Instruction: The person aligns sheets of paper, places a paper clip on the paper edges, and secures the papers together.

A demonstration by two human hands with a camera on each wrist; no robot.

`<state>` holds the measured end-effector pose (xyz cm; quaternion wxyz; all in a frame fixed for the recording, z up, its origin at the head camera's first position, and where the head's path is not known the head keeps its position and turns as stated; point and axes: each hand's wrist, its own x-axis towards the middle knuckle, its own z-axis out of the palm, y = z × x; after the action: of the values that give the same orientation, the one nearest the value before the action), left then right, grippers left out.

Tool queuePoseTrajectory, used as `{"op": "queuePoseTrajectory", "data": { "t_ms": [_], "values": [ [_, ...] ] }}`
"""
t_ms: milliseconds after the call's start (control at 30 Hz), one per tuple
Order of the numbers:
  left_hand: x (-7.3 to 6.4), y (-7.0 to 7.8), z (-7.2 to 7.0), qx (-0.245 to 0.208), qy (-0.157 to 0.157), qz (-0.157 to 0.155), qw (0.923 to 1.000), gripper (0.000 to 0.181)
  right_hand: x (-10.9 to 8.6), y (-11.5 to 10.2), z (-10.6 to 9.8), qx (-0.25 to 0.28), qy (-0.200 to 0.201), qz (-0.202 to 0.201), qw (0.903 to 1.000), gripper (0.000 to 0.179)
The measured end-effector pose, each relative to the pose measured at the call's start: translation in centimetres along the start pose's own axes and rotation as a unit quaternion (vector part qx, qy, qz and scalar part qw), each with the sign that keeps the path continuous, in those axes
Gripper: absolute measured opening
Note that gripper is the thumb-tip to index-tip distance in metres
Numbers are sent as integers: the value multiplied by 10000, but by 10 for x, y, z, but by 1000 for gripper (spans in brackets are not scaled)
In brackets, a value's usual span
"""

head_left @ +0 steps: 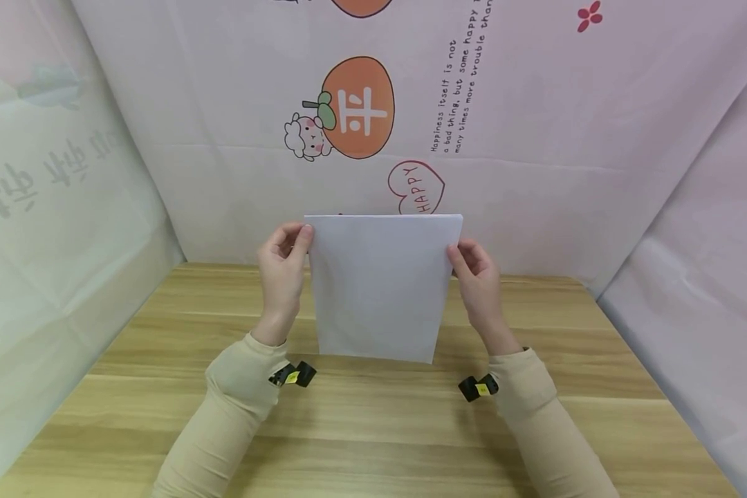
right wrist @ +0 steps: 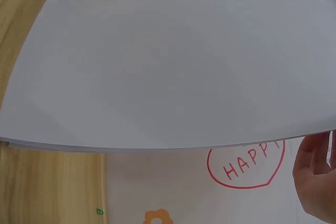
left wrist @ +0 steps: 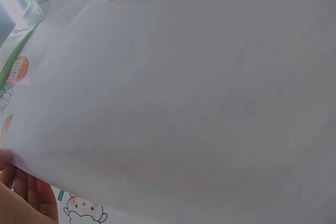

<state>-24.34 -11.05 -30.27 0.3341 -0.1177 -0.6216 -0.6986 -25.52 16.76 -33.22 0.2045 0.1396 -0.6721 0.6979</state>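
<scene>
A blank white stack of paper [head_left: 378,290] stands upright above the table, held by both hands. My left hand [head_left: 283,266] pinches its left edge near the top corner, thumb on the near face and fingers behind. On the opposite side my right hand [head_left: 478,280] pinches the right edge slightly lower, in the same way. In the left wrist view the paper [left wrist: 184,93] fills most of the picture, bowed, with the left hand [left wrist: 23,198] at its lower left corner. The right wrist view shows the paper's layered edge, with the right hand [right wrist: 317,179] at the right.
Beneath the paper lies a wood-grain table [head_left: 373,429]. Behind it hangs a white cloth [head_left: 224,173] printed with an orange fruit, a red heart and lettering. More pale cloth [head_left: 43,207] covers the sides. Small black cameras [head_left: 295,374] sit at both wrists.
</scene>
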Motion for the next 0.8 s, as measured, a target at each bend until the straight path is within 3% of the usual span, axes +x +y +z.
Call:
{"op": "queuePoseTrajectory", "data": {
  "t_ms": [533,800],
  "values": [
    [-1,0,-2,74,33,134,9999,26,-7,9,-8,101,-119,-1,9999,10],
    [-3,2,0,65,162,161,9997,22,-13,19,-14,-91,-164,146,9997,10]
  ]
}}
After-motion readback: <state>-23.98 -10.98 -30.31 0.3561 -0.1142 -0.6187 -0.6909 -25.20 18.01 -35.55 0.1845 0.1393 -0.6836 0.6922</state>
